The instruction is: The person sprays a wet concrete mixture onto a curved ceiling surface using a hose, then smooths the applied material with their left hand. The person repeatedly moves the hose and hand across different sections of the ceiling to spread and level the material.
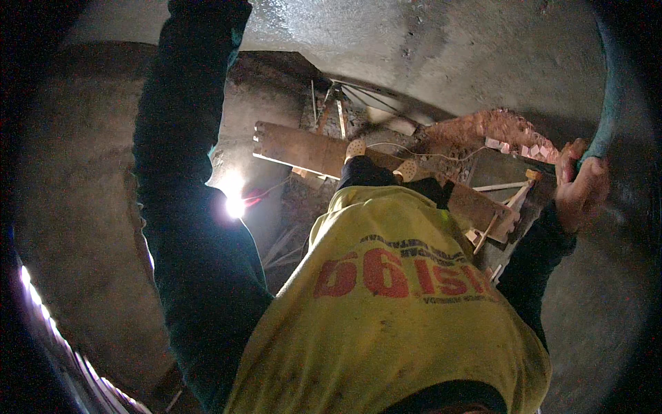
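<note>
My right hand (585,193) is at the right, its fingers closed around the lower end of a long blue-green piece (609,83). This piece runs up along the rim in a curve; whether it is a hose or a bar I cannot tell. A grey wall surface (476,55), wet and shiny in places, lies close beyond it. My left arm (186,172), in a dark sleeve, reaches up past the top edge, so its hand is out of view. My feet (355,148) rest on a wooden plank (296,148).
Below the plank are a metal trestle frame (340,114), a loose cable (441,153) and rubble. Exposed reddish brickwork (483,127) shows at the right. Wooden struts (514,196) stand by the plank's right end. A bright lamp (234,203) glares beside my left arm.
</note>
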